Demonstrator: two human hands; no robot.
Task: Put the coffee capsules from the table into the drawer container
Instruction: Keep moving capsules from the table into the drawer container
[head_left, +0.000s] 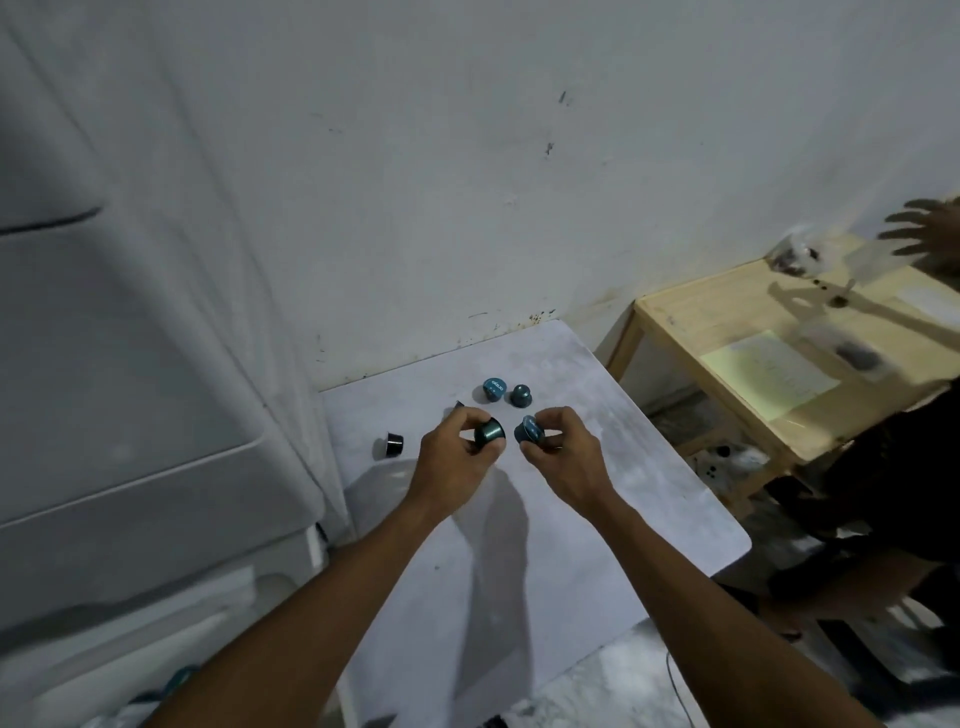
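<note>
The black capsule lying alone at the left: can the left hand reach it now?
Probably not yet: the way to the black capsule is free, but the left hand already holds a teal capsule.

A matt, scuffed white table (597, 467) with a dusty, smudged top holds small coffee capsules (503, 391) with a smooth, faintly glossy blue-green metallic sheen; one dark capsule (392, 445) looks shinier. Beside it stands a side table (727, 312) of pale, unfinished wood bearing a matt paper sheet (769, 374). The wall (467, 182) is matt, stained paint.
</note>
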